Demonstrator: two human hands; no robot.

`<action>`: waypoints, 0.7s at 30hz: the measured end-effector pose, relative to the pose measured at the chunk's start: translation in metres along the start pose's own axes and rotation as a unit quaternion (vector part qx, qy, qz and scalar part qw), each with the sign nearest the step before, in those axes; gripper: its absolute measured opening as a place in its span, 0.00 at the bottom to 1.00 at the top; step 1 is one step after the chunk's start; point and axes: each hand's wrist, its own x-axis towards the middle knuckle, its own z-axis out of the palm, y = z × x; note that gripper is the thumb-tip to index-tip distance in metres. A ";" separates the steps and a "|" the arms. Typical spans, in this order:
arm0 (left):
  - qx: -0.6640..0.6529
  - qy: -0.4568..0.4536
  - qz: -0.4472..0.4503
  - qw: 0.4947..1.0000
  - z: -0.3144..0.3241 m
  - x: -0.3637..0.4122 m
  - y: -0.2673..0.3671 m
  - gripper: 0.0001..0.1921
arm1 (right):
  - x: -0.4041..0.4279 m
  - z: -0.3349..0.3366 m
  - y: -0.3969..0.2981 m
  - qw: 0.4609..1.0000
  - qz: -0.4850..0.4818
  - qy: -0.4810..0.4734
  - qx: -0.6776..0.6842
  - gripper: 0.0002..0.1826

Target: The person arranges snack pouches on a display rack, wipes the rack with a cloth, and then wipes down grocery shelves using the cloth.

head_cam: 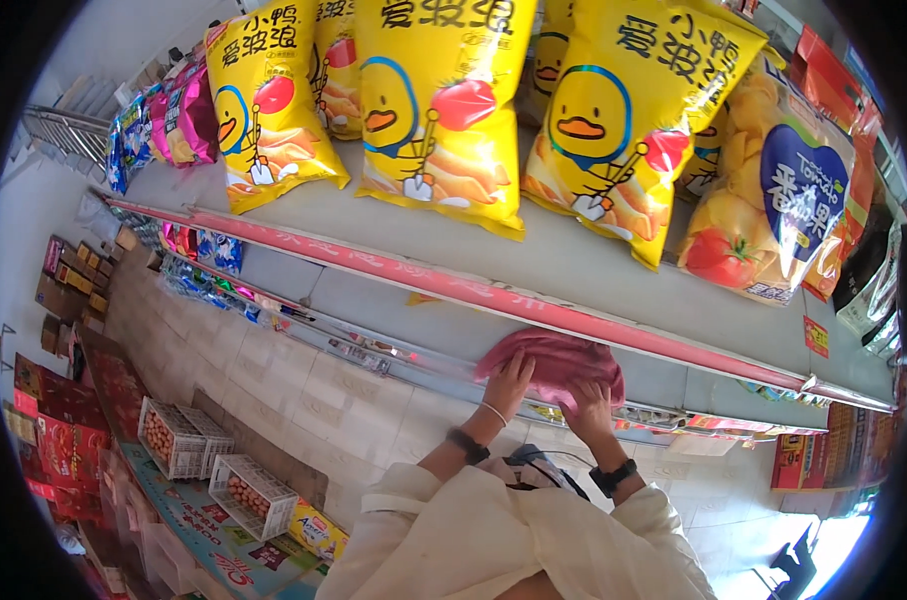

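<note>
A pink cloth (555,364) lies bunched on the lower shelf board, partly under the red edge strip of the shelf above. My left hand (510,379) rests on the cloth's left part, fingers spread over it. On its right part is my right hand (590,405), its fingers pressing into the folds. Whether the fingers pinch the fabric or only lie on it is hard to tell. Above both hands, yellow snack bags (442,112) stand upright along the upper shelf (438,225).
A clear-fronted tomato snack bag (768,187) stands at the right. Pink bags (187,112) fill the upper shelf's left end. The red edge strip (423,274) juts above my hands. Lower left, white plastic baskets (255,495) of round brown items sit on a display table.
</note>
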 end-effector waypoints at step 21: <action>0.119 -0.045 0.003 0.992 -0.076 -0.033 -0.074 0.29 | 0.058 0.029 -0.067 0.986 -0.121 -0.098 -0.058 0.36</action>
